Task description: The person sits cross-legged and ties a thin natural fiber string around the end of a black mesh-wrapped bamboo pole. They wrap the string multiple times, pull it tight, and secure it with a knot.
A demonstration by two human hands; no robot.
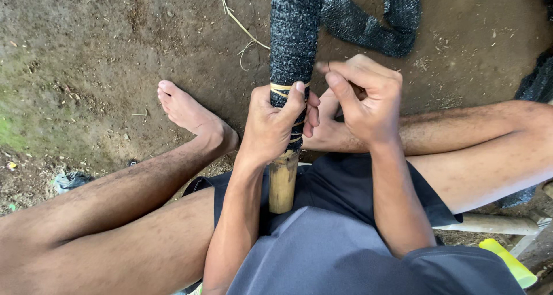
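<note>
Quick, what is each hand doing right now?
Left hand: closed around the bamboo pole, over its black netting.
Right hand: fingers pinched shut beside the pole; what it holds cannot be told.

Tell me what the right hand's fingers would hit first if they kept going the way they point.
Probably the black mesh wrapped on the bamboo pole: the right hand curls leftward toward it, though depth is unclear.

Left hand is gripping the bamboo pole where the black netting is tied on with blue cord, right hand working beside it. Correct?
Not quite: the cord is pale yellow, not blue. The head view shows the left hand gripping the bamboo pole where the black netting is tied on, the right hand working beside it.
</note>
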